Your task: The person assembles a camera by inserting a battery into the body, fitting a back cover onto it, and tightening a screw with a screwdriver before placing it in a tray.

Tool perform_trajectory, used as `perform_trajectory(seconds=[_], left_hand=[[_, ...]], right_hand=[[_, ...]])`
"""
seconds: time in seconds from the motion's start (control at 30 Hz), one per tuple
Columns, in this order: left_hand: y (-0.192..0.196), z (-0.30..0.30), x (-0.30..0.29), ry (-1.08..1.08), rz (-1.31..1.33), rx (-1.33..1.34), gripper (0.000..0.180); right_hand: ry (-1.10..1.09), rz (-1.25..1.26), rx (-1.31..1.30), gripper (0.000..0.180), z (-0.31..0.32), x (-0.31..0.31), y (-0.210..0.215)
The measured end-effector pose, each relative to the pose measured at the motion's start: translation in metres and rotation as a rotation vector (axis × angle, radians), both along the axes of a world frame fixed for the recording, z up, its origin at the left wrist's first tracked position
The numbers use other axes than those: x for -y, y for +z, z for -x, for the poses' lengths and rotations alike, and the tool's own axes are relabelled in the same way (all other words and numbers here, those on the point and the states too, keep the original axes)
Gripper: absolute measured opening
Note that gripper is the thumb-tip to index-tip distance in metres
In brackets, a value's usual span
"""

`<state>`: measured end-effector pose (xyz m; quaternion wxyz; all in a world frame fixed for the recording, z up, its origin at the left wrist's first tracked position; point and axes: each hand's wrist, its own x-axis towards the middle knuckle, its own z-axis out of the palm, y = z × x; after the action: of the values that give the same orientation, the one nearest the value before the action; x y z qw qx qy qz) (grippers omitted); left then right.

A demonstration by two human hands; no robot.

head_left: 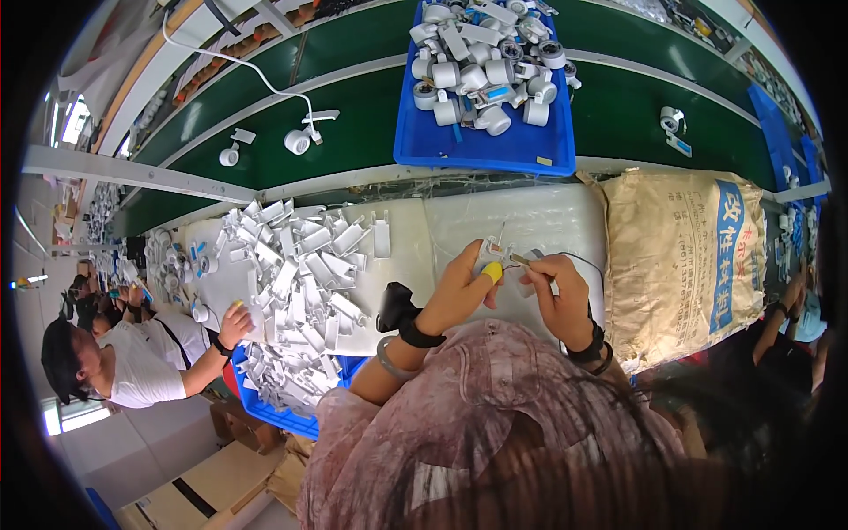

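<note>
My left hand (pixel 458 290), with a yellow cover on the thumb, grips a small white plastic part (pixel 488 253) above the pale work surface. A thin pin-like piece stands up from the part's far side. My right hand (pixel 565 296) is pinched close beside it on the right. At its fingertips shows a small thin piece (pixel 520 260), too small to name. To the left of my hands lies a large heap of white plastic housings (pixel 296 256), and one housing (pixel 381 237) sits apart at the heap's right end.
Across a green conveyor belt (pixel 353 115) stands a blue tray (pixel 486 152) piled with white round-headed assemblies (pixel 495 71). A brown paper sack (pixel 662 265) lies right. A blue bin (pixel 305 424) of housings is below the heap. At left, a person (pixel 141 358) reaches toward the heap.
</note>
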<state>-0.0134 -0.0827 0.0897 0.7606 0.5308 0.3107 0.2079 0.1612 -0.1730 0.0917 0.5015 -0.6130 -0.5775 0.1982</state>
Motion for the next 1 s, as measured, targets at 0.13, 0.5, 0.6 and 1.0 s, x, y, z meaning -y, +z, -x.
perform_trajectory(seconds=[0.13, 0.5, 0.6, 1.0], left_hand=[[-0.002, 0.0, 0.001, 0.014, -0.027, 0.002, 0.025], [0.003, -0.005, 0.004, 0.026, 0.085, 0.149, 0.038], [0.009, -0.007, 0.008, 0.014, -0.034, 0.034, 0.041], [0.016, -0.009, 0.011, -0.085, -0.178, -0.064, 0.028]], right_hand=[[0.038, -0.054, 0.029, 0.016, -0.002, 0.0, -0.004], [0.002, -0.238, 0.123, 0.023, 0.0, -0.001, -0.004], [0.049, -0.237, 0.111, 0.025, -0.001, -0.004, 0.0], [-0.01, -0.248, 0.132, 0.024, 0.0, -0.004, -0.006]])
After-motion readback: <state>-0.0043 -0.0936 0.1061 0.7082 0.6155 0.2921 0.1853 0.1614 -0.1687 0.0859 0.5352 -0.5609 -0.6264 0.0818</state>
